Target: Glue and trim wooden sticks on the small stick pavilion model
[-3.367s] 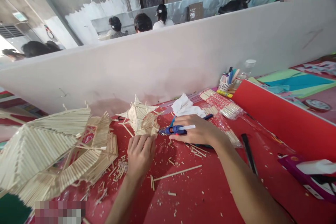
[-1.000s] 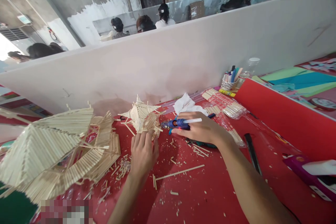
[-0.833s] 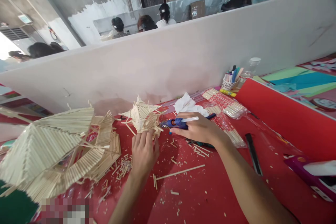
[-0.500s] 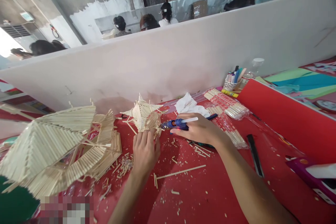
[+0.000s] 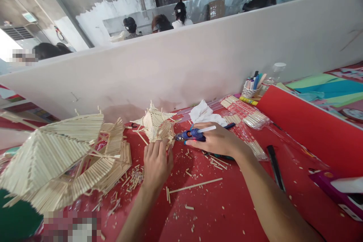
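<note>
Where the small stick model (image 5: 153, 124) sits near the middle of the frame, the left hand (image 5: 155, 159) has bent fingers at its near edge; whether they grip anything cannot be told. The right hand (image 5: 215, 140) is wrapped around the blue glue gun (image 5: 191, 134), nozzle at the model's right side; contact cannot be confirmed. For a neat joint, brace the model, hold the nozzle steady and avoid fingertip contact with its presumably hot tip. The large stick model (image 5: 56, 162) limits travel at frame left, the white partition (image 5: 170, 64) above. Most room lies lower centre, over the scrap-strewn tabletop (image 5: 221, 223).
</note>
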{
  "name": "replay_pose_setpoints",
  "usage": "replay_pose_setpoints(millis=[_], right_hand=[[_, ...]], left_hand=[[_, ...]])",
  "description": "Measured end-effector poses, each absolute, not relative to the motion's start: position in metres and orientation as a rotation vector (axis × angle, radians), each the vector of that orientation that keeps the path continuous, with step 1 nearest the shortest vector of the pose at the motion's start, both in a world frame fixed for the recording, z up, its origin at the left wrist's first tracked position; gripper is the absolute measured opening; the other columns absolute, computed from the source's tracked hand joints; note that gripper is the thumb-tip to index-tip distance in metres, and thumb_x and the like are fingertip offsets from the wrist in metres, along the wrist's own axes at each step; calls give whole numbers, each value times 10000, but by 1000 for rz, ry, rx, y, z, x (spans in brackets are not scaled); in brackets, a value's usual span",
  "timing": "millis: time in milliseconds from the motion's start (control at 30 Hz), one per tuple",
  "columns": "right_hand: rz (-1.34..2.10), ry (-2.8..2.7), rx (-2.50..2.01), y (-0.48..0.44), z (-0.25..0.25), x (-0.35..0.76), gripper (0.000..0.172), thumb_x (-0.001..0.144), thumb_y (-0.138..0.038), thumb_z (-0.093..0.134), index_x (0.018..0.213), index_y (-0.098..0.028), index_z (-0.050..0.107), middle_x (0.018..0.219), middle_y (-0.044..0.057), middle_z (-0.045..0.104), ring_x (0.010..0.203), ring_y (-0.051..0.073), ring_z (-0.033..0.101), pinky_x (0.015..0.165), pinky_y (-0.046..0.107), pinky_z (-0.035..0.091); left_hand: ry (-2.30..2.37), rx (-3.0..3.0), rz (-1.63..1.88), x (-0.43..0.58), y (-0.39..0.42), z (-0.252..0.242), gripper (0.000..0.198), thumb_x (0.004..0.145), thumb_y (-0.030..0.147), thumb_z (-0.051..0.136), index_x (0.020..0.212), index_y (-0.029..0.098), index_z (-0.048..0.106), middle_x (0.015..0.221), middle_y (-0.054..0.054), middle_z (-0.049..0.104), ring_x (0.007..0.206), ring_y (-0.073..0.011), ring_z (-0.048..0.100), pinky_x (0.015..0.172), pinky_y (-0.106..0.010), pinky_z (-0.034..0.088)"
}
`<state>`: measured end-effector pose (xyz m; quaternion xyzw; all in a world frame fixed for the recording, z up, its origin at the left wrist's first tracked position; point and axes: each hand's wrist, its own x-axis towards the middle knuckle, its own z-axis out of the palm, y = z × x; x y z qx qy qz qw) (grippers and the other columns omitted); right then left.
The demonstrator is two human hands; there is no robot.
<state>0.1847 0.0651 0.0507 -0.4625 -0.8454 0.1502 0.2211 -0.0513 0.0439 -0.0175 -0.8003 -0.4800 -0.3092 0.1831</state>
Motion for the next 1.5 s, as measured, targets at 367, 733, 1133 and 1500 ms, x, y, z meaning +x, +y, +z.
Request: replay_pose_setpoints(millis=[367, 733, 1133, 1500], right_hand=[[395, -2373, -1257, 60, 56, 183, 297, 958, -451, 580, 804, -210, 658, 860, 55, 692, 818, 212, 621, 740, 325, 424], [386, -2390, -1252, 57, 59, 182, 265, 949, -431, 596, 833, -212, 690, 832, 48, 692, 783, 211, 620, 683, 322, 402], [407, -2376, -1273, 57, 60, 182, 286, 955, -452, 585, 821, -221, 687, 869, 49, 704, 833, 221, 640, 731, 325, 420], [390, -2399, -1269, 58, 60, 182, 261, 960, -419, 599, 815, -210, 658, 857, 44, 694, 822, 213, 633, 720, 316, 407]], left_hand=[[-1364, -2249, -879, -50, 43, -16, 132, 931, 170, 556, 1058, 177, 591, 870, -76, 677, 823, -247, 600, 772, -356, 400], [-1350, -2273, -866, -51, 44, -16, 197, 884, 131, 563, 1074, 178, 585, 881, -84, 673, 828, -257, 590, 757, -367, 401], [-1253, -2300, -853, -59, 46, -21, 146, 911, 130, 584, 982, 213, 680, 871, -65, 688, 793, -224, 585, 764, -367, 408], [-1236, -2328, -831, -63, 47, -23, 226, 875, 30, 579, 998, 204, 653, 894, -60, 688, 802, -231, 546, 757, -351, 387]])
